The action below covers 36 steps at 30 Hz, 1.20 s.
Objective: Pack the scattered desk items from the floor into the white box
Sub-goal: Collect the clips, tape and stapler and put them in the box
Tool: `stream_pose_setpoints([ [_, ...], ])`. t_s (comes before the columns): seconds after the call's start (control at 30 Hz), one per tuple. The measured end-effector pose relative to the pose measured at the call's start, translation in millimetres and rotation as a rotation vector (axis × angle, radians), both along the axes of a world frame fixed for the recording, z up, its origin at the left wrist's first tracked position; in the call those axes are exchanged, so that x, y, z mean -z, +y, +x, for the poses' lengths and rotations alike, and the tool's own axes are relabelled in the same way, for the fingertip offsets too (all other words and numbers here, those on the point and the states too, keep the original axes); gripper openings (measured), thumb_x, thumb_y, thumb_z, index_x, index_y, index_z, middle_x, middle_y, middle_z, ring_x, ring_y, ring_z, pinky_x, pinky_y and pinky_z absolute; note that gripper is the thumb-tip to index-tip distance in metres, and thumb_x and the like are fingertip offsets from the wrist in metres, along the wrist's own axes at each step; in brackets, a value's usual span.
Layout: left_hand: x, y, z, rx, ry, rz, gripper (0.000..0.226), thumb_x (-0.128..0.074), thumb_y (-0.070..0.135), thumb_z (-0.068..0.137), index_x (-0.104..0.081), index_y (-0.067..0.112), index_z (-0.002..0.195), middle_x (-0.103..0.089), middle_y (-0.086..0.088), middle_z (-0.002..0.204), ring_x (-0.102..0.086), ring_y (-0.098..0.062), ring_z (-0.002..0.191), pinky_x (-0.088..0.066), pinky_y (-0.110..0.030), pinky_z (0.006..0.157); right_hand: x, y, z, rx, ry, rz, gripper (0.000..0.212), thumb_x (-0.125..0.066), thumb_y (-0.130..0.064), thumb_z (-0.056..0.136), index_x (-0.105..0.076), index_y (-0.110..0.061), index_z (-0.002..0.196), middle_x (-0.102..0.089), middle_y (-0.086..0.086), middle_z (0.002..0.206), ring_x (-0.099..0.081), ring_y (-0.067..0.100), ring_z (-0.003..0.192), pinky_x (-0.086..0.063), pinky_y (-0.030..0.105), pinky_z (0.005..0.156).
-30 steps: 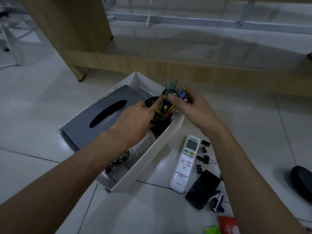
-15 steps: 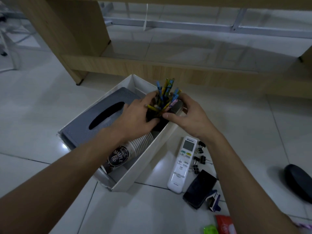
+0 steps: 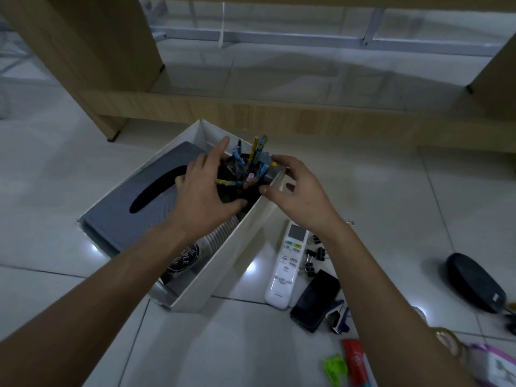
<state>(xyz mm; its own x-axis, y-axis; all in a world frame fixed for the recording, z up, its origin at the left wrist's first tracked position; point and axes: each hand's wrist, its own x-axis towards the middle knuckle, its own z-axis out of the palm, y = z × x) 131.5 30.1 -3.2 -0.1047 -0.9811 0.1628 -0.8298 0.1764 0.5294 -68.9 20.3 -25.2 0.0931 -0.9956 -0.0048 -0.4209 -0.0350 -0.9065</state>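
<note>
The white box (image 3: pixel 231 255) lies on the tiled floor. It holds a grey tissue box (image 3: pixel 125 208), a lying stack of paper cups (image 3: pixel 215 241) and, in the far right corner, a black pen holder (image 3: pixel 252 195) full of coloured pencils (image 3: pixel 255 155). My left hand (image 3: pixel 203 191) wraps around the holder from the left, thumb against its near side. My right hand (image 3: pixel 301 196) is at the box's right wall with fingers spread, its thumb tip at the holder's rim. A white remote (image 3: pixel 287 263), a black phone (image 3: pixel 315 300) and black binder clips (image 3: pixel 314 255) lie on the floor to the right.
A blue and white clip (image 3: pixel 339 317), a red packet (image 3: pixel 356 361), a green item (image 3: pixel 335 367) and a black case (image 3: pixel 474 283) also lie on the floor at the right. A wooden desk frame (image 3: pixel 251 110) stands just behind the box.
The pen holder has gone down into the box's far corner. My right hand has opened and drawn back from it to the box wall; my left hand stays on it.
</note>
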Motion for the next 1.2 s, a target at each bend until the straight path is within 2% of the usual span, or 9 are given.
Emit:
stream_pose_setpoints([
  [0.13,-18,22,1,-0.037,0.281,-0.111,0.082,-0.07,0.044,0.077,-0.032,0.03,0.148,-0.042,0.0,0.142,-0.041,-0.017,0.132,-0.038,-0.048,0.109,-6,18,-8,0.088,-0.05,0.007,0.057,-0.073,-0.026,0.089,-0.05,-0.024,0.141,-0.047,-0.005,0.146,-0.044,0.005,0.126,-0.041,0.024,0.101],
  [0.23,-36,46,-13,-0.015,0.442,-0.428,0.038,-0.061,0.021,0.094,-0.052,0.006,0.128,-0.056,-0.005,0.116,-0.054,-0.011,0.106,-0.048,-0.027,0.09,-10,40,-18,0.206,-0.134,0.017,0.048,-0.069,-0.02,0.093,-0.053,-0.023,0.138,-0.05,-0.006,0.143,-0.048,0.008,0.129,-0.045,0.026,0.101],
  [0.3,-45,65,-34,0.115,0.515,-0.476,0.013,-0.053,0.012,0.099,-0.058,0.008,0.11,-0.06,0.002,0.094,-0.059,-0.007,0.087,-0.05,-0.022,0.075,-13,59,-29,0.287,-0.185,0.016,0.041,-0.067,-0.016,0.094,-0.057,-0.023,0.133,-0.055,-0.009,0.138,-0.053,0.007,0.125,-0.049,0.021,0.095],
  [0.43,-33,92,-82,0.328,0.472,-0.129,0.013,-0.057,0.01,0.097,-0.065,0.019,0.098,-0.064,0.012,0.081,-0.062,-0.009,0.071,-0.048,-0.016,0.065,-12,113,-56,0.491,-0.249,0.023,0.025,-0.065,-0.011,0.094,-0.067,-0.022,0.117,-0.068,-0.01,0.114,-0.064,-0.004,0.099,-0.05,0.006,0.073],
  [0.57,9,114,-121,0.403,0.389,0.193,0.014,-0.061,0.014,0.093,-0.071,0.024,0.097,-0.07,0.013,0.083,-0.064,-0.004,0.072,-0.044,-0.01,0.063,5,176,-78,0.603,-0.167,0.047,0.02,-0.062,-0.004,0.094,-0.07,-0.018,0.106,-0.071,-0.008,0.096,-0.064,-0.007,0.083,-0.046,0.005,0.07],
  [0.8,48,151,-155,0.426,0.322,0.414,0.017,-0.061,0.012,0.094,-0.071,0.024,0.097,-0.069,0.015,0.074,-0.063,0.003,0.064,-0.043,-0.007,0.054,32,247,-100,0.624,0.1,0.231,0.016,-0.063,-0.015,0.095,-0.067,-0.027,0.106,-0.064,-0.02,0.097,-0.059,-0.01,0.086,-0.042,0.002,0.07],
  [0.97,58,137,-162,0.277,0.364,0.462,0.02,-0.062,0.01,0.092,-0.071,0.028,0.092,-0.072,0.011,0.08,-0.066,0.0,0.072,-0.051,-0.013,0.062,47,219,-104,0.487,0.421,0.201,0.025,-0.062,-0.022,0.095,-0.065,-0.023,0.121,-0.067,-0.004,0.116,-0.058,0.011,0.1,-0.049,0.028,0.091],
  [1.1,54,120,-168,0.113,0.53,0.582,0.017,-0.06,0.012,0.094,-0.073,0.023,0.095,-0.072,0.006,0.096,-0.064,-0.005,0.074,-0.052,-0.018,0.065,58,175,-103,0.338,0.635,0.14,0.036,-0.056,-0.022,0.098,-0.06,-0.022,0.133,-0.063,0.006,0.127,-0.054,0.028,0.116,-0.043,0.042,0.094],
  [1.2,53,108,-166,-0.014,0.643,0.685,0.016,-0.058,0.013,0.095,-0.072,0.02,0.096,-0.071,0.0,0.1,-0.065,-0.007,0.072,-0.051,-0.018,0.055,70,156,-101,0.297,0.712,0.198,0.021,-0.055,-0.017,0.097,-0.071,-0.018,0.111,-0.071,0.007,0.109,-0.061,0.029,0.105,-0.045,0.039,0.088],
])
